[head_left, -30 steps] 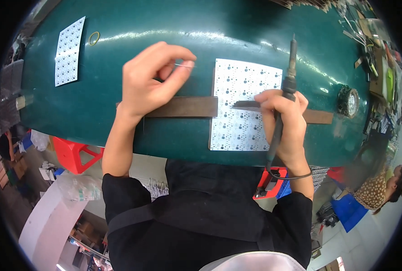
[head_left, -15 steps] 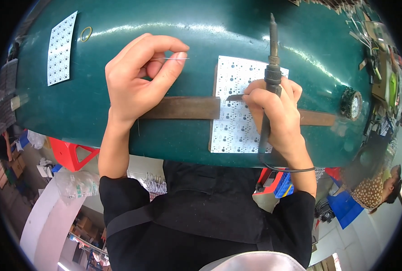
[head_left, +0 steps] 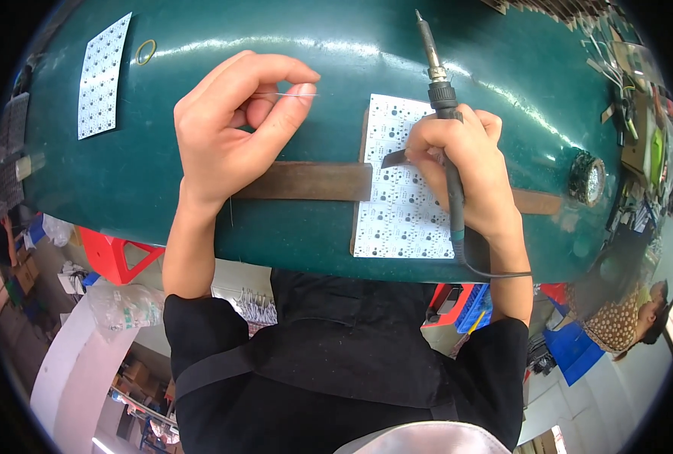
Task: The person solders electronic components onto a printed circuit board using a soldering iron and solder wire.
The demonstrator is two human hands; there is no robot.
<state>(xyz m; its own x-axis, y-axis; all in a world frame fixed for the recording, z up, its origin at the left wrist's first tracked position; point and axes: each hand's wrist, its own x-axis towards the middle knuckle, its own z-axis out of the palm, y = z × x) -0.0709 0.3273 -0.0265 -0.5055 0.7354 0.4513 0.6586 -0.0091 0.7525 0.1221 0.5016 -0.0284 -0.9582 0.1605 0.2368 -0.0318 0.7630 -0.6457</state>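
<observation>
My left hand (head_left: 234, 140) is raised, thumb and forefinger pinching a thin strand of solder wire (head_left: 314, 95); its tail hangs below the wrist. In my right hand (head_left: 473, 166) is a soldering iron (head_left: 442, 94), tip pointing away from me. A dark flat tool with a slanted end (head_left: 394, 159), perhaps tweezers, also sticks out from those fingers. Beneath this hand lies a white circuit board panel (head_left: 397, 227) with dark spots, partly covered by the hand. A brown flat bar (head_left: 314, 181) reaches the panel's left edge.
Another white panel (head_left: 103, 79) and a yellow rubber band (head_left: 146, 52) lie far left on the green table (head_left: 299, 234). A second brown bar (head_left: 537, 202) and a round dark-rimmed container (head_left: 587, 179) are at right. Beyond the right edge, a person in a spotted top (head_left: 616, 321) is visible.
The soldering iron's tip has swung left and farther away, its handle tilting in my right hand. The dark flat tool has turned slightly. My left hand is nearly still.
</observation>
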